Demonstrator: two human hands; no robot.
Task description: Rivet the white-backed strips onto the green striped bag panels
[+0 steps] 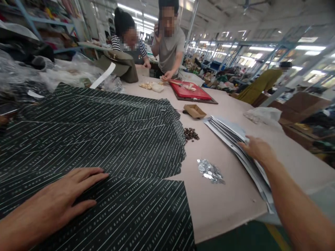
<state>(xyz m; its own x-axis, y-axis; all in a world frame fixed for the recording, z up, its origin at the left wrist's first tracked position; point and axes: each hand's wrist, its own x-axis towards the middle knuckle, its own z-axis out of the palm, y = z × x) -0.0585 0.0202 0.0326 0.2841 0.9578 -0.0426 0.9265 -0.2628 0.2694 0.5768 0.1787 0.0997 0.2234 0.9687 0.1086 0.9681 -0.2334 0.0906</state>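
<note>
My left hand (69, 191) lies flat, fingers apart, on a dark plastic-like sheet (146, 212) printed with diagonal white lines and "TED BAKER SPORT" lettering. More of this printed material (117, 132) is spread in layers behind it, with a wavy right edge. On the right, the fingers of my right hand (258, 148) close on the right edge of a long stack of white sheets (230, 139), which look like paper or thin card. Between the hands lie a pile of shiny silver discs (210, 170) and a smaller pile of dark brown pieces (191, 134).
A small cardboard tray (195, 111) and a red board (191, 90) stand farther back on the table (222, 209). Two people (169, 45) are at the far side, near a dark cap (120, 64). Clear plastic bags (70, 71) crowd the left; cardboard boxes (305, 111) stand right.
</note>
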